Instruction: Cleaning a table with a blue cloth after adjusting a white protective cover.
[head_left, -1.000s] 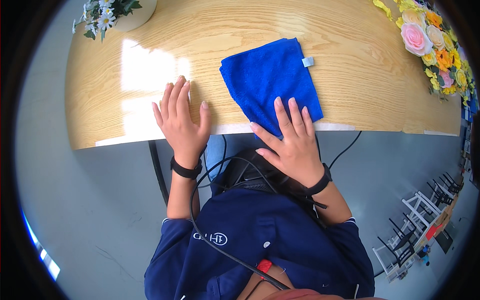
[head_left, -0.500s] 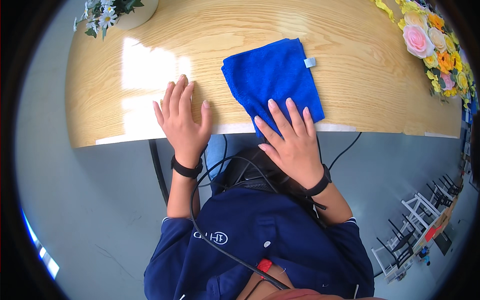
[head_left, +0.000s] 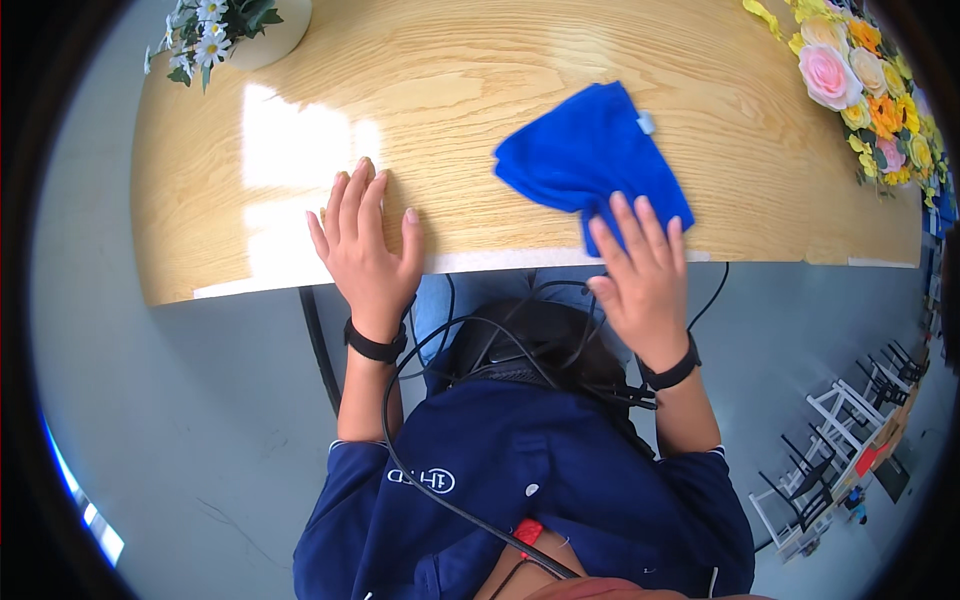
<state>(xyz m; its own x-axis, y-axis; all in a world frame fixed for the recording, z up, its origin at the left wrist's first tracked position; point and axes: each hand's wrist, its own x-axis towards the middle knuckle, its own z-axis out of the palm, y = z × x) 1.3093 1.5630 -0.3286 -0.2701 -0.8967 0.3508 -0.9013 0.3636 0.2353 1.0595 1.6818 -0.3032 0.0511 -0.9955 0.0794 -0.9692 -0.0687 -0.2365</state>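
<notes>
A blue cloth [head_left: 590,150] with a small pale tag lies bunched on the wooden table [head_left: 440,100], toward the right of its near edge. On the cloth's near part rest the fingers of my right hand [head_left: 645,280], stretched out and slightly spread, while the palm reaches past the table edge. My left hand [head_left: 365,240] lies flat on the table near the front edge, fingers extended and thumb apart, touching only the wood. A gap of bare wood separates it from the cloth. Black bands circle both wrists.
A white pot [head_left: 275,35] of daisies stands at the far left of the table. Pink, yellow and orange flowers [head_left: 880,100] crowd the right end. A black cable [head_left: 385,400] loops over my lap. Stacked chairs and tables [head_left: 840,440] stand off to the right.
My right hand has moved to the right, and the blue cloth has slid right with it, turning and bunching up. My left hand stays in place on the table.
</notes>
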